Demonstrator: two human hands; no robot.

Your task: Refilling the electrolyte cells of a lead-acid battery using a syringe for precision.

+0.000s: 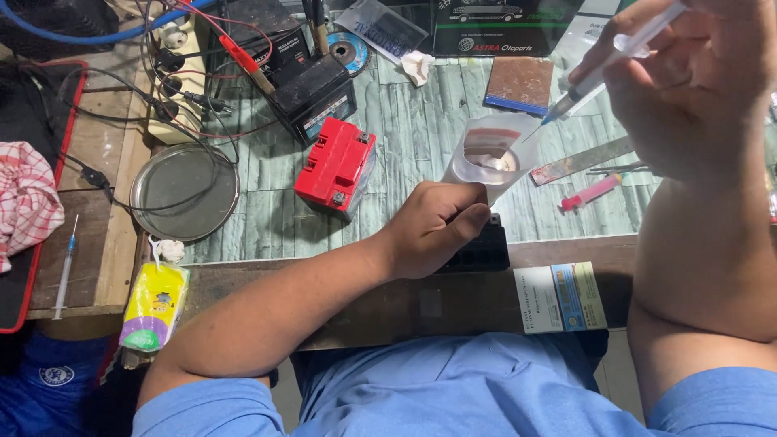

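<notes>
My left hand [431,226] grips a clear plastic cup [491,154] tilted toward me, a little liquid in its bottom. My right hand [688,81] holds a clear syringe [615,57] with a blue hub, its needle tip pointing down-left at the cup's rim. A black battery [481,251] sits on the bench edge under my left hand, mostly hidden. A red battery [336,166] lies to the left of the cup.
A larger black battery [312,93] with red clip leads stands at the back. A round metal lid [184,193], a pink syringe [591,193], a steel ruler [583,160], a brown block [520,83], a yellow packet [154,306] and another syringe [65,267] lie around.
</notes>
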